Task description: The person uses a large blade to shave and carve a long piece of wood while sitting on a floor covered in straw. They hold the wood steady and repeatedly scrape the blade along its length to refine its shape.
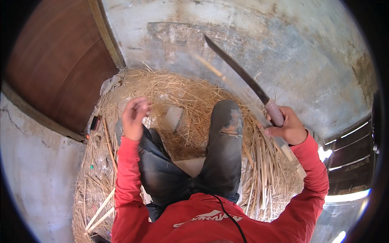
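Note:
My right hand (291, 127), over my right knee's outer side, is closed round the pinkish-grey handle of a machete (240, 69). The long dark blade points up and to the left. Under the same hand runs a pale bamboo strip (291, 154), its far part blurred by motion. It lies roughly along the blade, and its near end reaches my right forearm; the fingers seem to hold it along with the handle. My left hand (135, 117) is raised above my left knee, fingers loosely bent and apart, with nothing in it.
Shavings and thin strips (178, 87) cover the floor between my legs and the wall (283, 52). A flat grey block (173, 118) lies among them. Several pale strips (261, 178) are heaped beside my right leg. A brown door (60, 60) stands at far left.

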The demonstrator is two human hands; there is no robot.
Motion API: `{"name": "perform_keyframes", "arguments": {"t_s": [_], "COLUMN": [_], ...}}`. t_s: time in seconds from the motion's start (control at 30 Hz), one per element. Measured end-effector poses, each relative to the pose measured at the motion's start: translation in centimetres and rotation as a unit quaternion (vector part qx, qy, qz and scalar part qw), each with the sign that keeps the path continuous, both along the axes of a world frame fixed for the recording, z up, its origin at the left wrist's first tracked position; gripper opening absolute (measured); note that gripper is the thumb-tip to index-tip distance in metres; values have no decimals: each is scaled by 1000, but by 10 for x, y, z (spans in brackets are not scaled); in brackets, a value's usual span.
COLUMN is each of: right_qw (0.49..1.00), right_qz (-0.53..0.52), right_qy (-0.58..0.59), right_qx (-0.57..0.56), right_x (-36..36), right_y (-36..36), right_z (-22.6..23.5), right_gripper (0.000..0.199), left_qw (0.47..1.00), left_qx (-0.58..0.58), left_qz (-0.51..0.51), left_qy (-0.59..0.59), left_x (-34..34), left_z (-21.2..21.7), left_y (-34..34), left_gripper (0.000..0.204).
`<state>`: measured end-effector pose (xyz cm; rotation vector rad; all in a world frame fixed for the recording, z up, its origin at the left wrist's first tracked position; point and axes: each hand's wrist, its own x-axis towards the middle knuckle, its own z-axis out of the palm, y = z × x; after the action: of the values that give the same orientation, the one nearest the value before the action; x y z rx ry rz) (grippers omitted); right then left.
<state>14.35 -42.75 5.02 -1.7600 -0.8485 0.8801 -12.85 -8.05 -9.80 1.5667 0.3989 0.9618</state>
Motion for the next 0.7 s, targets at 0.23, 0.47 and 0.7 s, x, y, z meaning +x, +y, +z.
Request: {"name": "perform_keyframes", "arguments": {"t_s": [0.23,0.47,0.7], "right_qw": [989,939,951], "right_qz": [143,328,271], "right_qy": [-39,-100,-144], "right_qx": [20,-7,27], "right_x": [-27,-29,-16], "right_y": [50,107,155], "right_z": [-23,-58,-74], "right_gripper": [40,35,36], "left_qw": [968,879,935], "left_qx": [-232,-399,-229], "left_qz": [96,-71,96], "left_qy": [29,-250,-255], "left_x": [69,42,24], "left_z": [-10,-43,32], "left_y": [13,128,157], "left_gripper": [71,41,39]}}
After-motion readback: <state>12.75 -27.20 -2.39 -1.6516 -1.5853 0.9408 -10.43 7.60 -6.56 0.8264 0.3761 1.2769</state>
